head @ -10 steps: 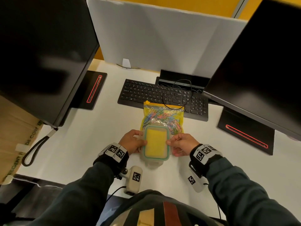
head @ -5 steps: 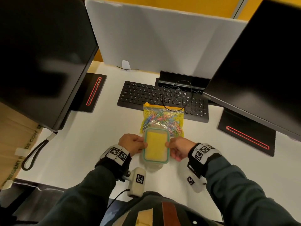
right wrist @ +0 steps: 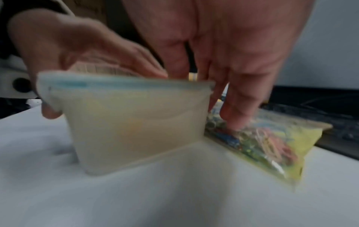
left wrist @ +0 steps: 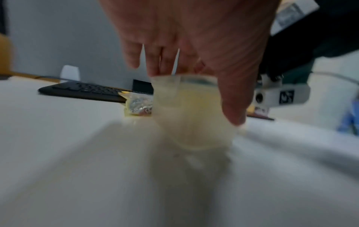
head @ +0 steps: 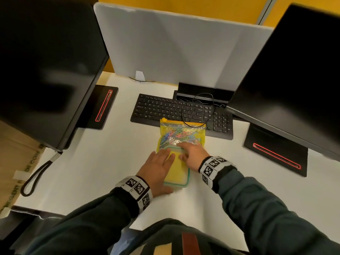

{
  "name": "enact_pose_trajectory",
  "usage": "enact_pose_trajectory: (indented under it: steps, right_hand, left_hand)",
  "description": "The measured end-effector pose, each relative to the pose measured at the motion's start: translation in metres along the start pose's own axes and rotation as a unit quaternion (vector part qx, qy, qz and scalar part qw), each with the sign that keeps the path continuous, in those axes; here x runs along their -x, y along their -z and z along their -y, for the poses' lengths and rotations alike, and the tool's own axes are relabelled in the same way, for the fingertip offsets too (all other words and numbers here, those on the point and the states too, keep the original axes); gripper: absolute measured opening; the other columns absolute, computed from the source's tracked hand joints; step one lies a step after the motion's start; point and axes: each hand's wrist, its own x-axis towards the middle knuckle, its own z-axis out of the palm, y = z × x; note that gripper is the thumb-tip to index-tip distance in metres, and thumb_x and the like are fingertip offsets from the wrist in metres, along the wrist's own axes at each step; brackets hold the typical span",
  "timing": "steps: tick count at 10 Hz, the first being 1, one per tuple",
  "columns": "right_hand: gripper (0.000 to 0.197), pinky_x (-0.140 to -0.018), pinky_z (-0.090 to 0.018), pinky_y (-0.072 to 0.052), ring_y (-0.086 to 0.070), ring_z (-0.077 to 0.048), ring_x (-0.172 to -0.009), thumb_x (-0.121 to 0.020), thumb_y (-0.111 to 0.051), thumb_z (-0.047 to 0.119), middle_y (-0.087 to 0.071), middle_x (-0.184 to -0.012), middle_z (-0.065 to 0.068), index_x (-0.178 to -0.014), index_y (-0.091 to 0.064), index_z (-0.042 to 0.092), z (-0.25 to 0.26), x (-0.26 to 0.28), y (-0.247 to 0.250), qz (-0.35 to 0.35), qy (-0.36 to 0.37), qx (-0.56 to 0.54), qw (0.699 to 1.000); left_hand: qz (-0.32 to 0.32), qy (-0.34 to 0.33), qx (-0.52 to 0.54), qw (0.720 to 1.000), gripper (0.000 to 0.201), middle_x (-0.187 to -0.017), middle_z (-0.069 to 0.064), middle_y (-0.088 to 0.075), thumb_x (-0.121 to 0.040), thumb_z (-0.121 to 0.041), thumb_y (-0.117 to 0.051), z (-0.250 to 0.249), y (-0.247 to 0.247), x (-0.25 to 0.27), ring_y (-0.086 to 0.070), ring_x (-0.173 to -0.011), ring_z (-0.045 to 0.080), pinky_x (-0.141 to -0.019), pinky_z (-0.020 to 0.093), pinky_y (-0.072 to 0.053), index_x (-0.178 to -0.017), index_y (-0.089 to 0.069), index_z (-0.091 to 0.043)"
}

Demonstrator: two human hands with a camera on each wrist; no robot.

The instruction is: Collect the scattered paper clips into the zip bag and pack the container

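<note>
**Both palms on the lid, bag waiting beyond**

Nearest, the left hand [head: 158,168] lies flat, fingers straight, on the container [head: 177,168], holding nothing. The right hand [head: 193,156] also rests spread, gripping nothing, fingertips over the far rim onto the zip bag [head: 181,134]. The bag of paper clips [head: 176,135] lies on the counter [head: 103,162] at twelve o'clock, touching the container, long axis running away towards the keyboard [head: 174,111]. The right hand is nearer.
</note>
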Motion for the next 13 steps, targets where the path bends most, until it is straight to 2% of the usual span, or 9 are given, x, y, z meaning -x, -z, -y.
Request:
enact_pose_trajectory:
  steps: [3, 4, 5, 6, 7, 8, 10, 12, 13]
  right_hand:
    - [0.045, -0.105, -0.033, -0.036, -0.05, -0.029, -0.122, -0.088, -0.052, 0.016, -0.055, -0.132, -0.009, -0.132, -0.046, 0.019, 0.006, 0.0, 0.002, 0.046, -0.062, 0.003, 0.997]
    - [0.052, -0.114, -0.043, -0.025, -0.032, -0.028, -0.136, -0.088, -0.047, 0.015, -0.038, -0.145, -0.01, -0.138, -0.033, 0.017, 0.007, 0.018, -0.011, 0.003, -0.076, 0.059, 0.995]
    - [0.086, -0.118, -0.05, -0.015, -0.002, -0.024, -0.145, -0.083, -0.058, 0.02, 0.0, -0.158, -0.001, -0.147, -0.001, 0.023, 0.008, 0.06, -0.032, -0.004, 0.007, 0.043, 0.999]
    - [0.099, -0.119, -0.049, -0.009, 0.01, -0.014, -0.145, -0.084, -0.059, 0.034, 0.016, -0.157, 0.005, -0.144, 0.02, 0.026, -0.009, 0.088, -0.038, 0.074, 0.024, -0.002, 0.997]
    - [0.091, -0.118, -0.049, -0.004, 0.025, -0.004, -0.133, -0.091, -0.052, 0.024, 0.028, -0.152, 0.009, -0.143, 0.022, 0.026, -0.044, 0.092, -0.028, 0.093, -0.004, 0.082, 0.992]
    - [0.088, -0.117, -0.047, -0.003, 0.022, -0.007, -0.139, -0.089, -0.051, 0.01, 0.023, -0.155, 0.011, -0.145, 0.013, 0.032, -0.074, 0.094, -0.012, 0.08, -0.045, 0.083, 0.992]
    - [0.09, -0.118, -0.044, -0.01, 0.008, -0.018, -0.146, -0.082, -0.046, -0.006, 0.012, -0.158, 0.006, -0.146, 0.002, 0.034, -0.099, 0.083, 0.022, 0.061, -0.095, 0.071, 0.991]
    - [0.087, -0.111, -0.036, -0.032, -0.021, -0.028, -0.143, -0.082, -0.047, -0.005, 0.007, -0.158, -0.008, -0.147, -0.001, 0.031, -0.081, 0.038, 0.046, 0.047, -0.099, 0.076, 0.991]
    - [0.083, -0.113, -0.038, -0.03, -0.024, -0.026, -0.142, -0.082, -0.057, 0.007, -0.002, -0.159, -0.005, -0.146, -0.011, 0.032, -0.082, 0.044, 0.05, 0.026, -0.098, 0.063, 0.993]
  left_hand:
    - [0.006, 0.004, -0.029, 1.0, 0.096, -0.151, 0.022, -0.006, -0.073, -0.052, -0.055, -0.028, -0.01, 0.002, -0.005, -0.139, 0.038, -0.117, 0.047, 0.0, -0.141, -0.004, -0.008]
    - [-0.009, -0.025, -0.002, 1.0, 0.096, -0.152, 0.018, -0.006, -0.072, -0.051, -0.058, -0.029, -0.006, -0.001, -0.006, -0.139, 0.034, -0.117, 0.043, -0.005, -0.141, -0.006, -0.01]
    - [-0.004, -0.052, 0.043, 0.998, 0.106, -0.154, 0.012, -0.002, -0.07, -0.051, -0.064, -0.027, 0.0, -0.008, -0.002, -0.142, 0.027, -0.118, 0.036, -0.011, -0.143, 0.002, -0.013]
    - [0.006, -0.047, 0.105, 0.993, 0.11, -0.155, 0.007, 0.002, -0.066, -0.05, -0.072, -0.031, 0.001, -0.013, -0.004, -0.143, 0.023, -0.115, 0.037, -0.024, -0.143, -0.001, -0.017]
    - [-0.002, -0.026, 0.149, 0.988, 0.115, -0.155, -0.001, 0.008, -0.059, -0.054, -0.075, -0.027, 0.002, -0.017, -0.006, -0.143, 0.019, -0.115, 0.035, -0.023, -0.142, -0.002, -0.023]
    - [-0.014, 0.034, 0.119, 0.992, 0.108, -0.156, 0.001, 0.004, -0.064, -0.059, -0.068, -0.009, 0.004, -0.018, -0.007, -0.143, 0.021, -0.117, 0.035, -0.018, -0.142, 0.0, -0.028]
    - [0.133, 0.162, 0.063, 0.976, 0.086, -0.155, 0.011, -0.006, -0.076, -0.053, -0.059, 0.026, -0.001, -0.021, -0.019, -0.139, 0.031, -0.111, 0.045, -0.029, -0.142, -0.012, -0.024]
    - [0.155, 0.197, 0.057, 0.966, 0.086, -0.153, 0.015, -0.011, -0.074, -0.057, -0.058, 0.018, 0.004, -0.033, -0.031, -0.134, 0.032, -0.108, 0.044, -0.035, -0.138, -0.021, -0.015]
    - [0.166, 0.201, 0.07, 0.963, 0.086, -0.154, 0.012, -0.008, -0.076, -0.058, -0.055, 0.015, 0.0, -0.03, -0.027, -0.136, 0.031, -0.11, 0.043, -0.032, -0.14, -0.017, -0.016]
